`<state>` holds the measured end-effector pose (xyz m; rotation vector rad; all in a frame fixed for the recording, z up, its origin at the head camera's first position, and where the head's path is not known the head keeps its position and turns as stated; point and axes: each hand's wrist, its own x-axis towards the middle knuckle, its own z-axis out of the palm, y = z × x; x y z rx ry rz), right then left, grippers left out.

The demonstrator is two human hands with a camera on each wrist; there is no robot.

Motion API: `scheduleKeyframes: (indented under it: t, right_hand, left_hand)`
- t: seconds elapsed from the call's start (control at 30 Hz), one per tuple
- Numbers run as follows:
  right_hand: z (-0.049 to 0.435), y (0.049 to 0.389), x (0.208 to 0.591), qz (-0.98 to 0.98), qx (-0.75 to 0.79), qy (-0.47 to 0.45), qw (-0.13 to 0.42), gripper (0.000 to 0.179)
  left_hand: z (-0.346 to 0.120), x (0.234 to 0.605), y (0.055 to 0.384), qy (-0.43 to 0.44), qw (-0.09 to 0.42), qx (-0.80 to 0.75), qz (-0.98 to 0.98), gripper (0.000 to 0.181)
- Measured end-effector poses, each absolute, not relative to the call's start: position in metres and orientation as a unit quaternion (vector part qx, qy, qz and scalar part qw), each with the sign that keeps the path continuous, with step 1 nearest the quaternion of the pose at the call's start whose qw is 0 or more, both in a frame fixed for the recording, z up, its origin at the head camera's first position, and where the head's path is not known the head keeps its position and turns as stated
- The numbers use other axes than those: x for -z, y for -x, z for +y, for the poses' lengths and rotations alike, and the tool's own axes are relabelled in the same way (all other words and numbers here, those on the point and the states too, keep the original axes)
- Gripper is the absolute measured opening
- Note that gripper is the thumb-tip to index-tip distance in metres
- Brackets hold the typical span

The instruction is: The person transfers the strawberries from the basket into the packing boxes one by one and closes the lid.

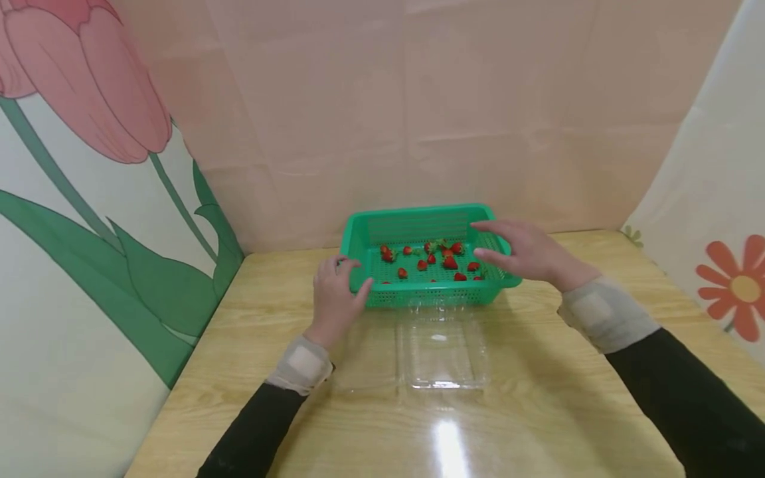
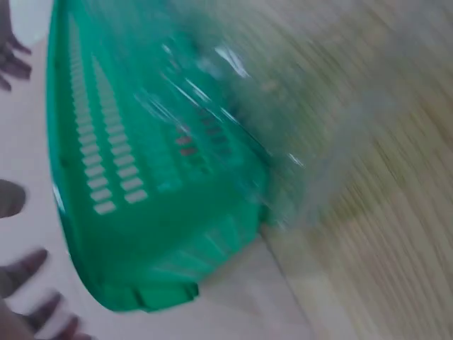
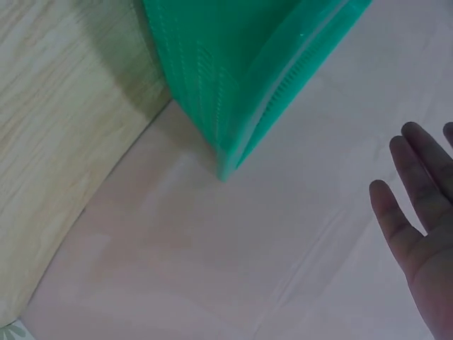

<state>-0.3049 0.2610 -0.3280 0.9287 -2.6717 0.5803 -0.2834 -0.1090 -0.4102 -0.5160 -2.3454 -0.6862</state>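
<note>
A green plastic basket (image 1: 430,293) stands toward the back of the table, with several strawberries (image 1: 449,263) spread over its floor. In front of it lies a clear plastic box (image 1: 445,362), its flat lid folded out to the left. My left hand (image 1: 337,295) is beside the basket's front left corner, thumb and fingers spread apart with nothing between them. At the opposite end, my right hand (image 1: 526,252) overlaps the basket's right rim in the head view. Its fingers are extended and hold nothing, as the right wrist view also shows.
Behind the basket the wooden table (image 1: 269,345) meets a pinkish wall covering (image 1: 418,119). A tulip-printed cloth (image 1: 78,219) hangs at the left, and a flower-printed cloth (image 1: 687,219) at the right.
</note>
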Motion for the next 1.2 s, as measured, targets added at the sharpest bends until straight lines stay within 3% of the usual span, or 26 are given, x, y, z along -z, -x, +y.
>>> scheduleKeyframes:
  t: [0.13,0.23,0.33,0.43,0.5,0.57,0.77,0.83,1.0,1.2]
  right_hand:
    - [0.257,0.316,0.332,-0.924,-0.202,-0.308,0.098,0.057]
    - [0.253,0.323,0.334,-0.929,-0.198,-0.303,0.079,0.058]
    - [0.249,0.329,0.335,-0.931,-0.196,-0.3,0.069,0.058]
    - [0.246,0.334,0.335,-0.932,-0.2,-0.295,0.062,0.058]
    - [0.242,0.337,0.334,-0.933,-0.2,-0.294,0.056,0.057]
    - [0.238,0.342,0.333,-0.934,-0.198,-0.292,0.048,0.056]
    - [0.226,0.361,0.332,-0.948,-0.145,-0.284,-0.007,0.052]
    - [0.223,0.368,0.332,-0.951,-0.129,-0.278,-0.038,0.052]
    - [0.22,0.385,0.337,-0.955,-0.096,-0.264,-0.095,0.046]
    - [0.214,0.398,0.341,-0.956,-0.062,-0.26,-0.122,0.039]
  left_hand:
    - [-0.117,0.415,0.289,0.118,0.206,0.297,-0.925,0.063]
    - [-0.119,0.418,0.288,0.089,0.174,0.318,-0.927,0.069]
    - [-0.119,0.42,0.283,0.114,0.229,0.314,-0.914,0.061]
    - [-0.114,0.422,0.275,0.176,0.301,0.278,-0.895,0.039]
    - [-0.109,0.423,0.269,0.222,0.311,0.252,-0.889,0.028]
    - [-0.103,0.424,0.265,0.255,0.276,0.233,-0.897,0.03]
    - [-0.089,0.428,0.265,0.261,0.064,0.196,-0.943,0.051]
    - [-0.085,0.43,0.267,0.257,0.014,0.182,-0.949,0.058]
    - [-0.073,0.434,0.268,0.263,-0.03,0.159,-0.951,0.066]
    - [-0.062,0.436,0.264,0.27,-0.055,0.156,-0.949,0.068]
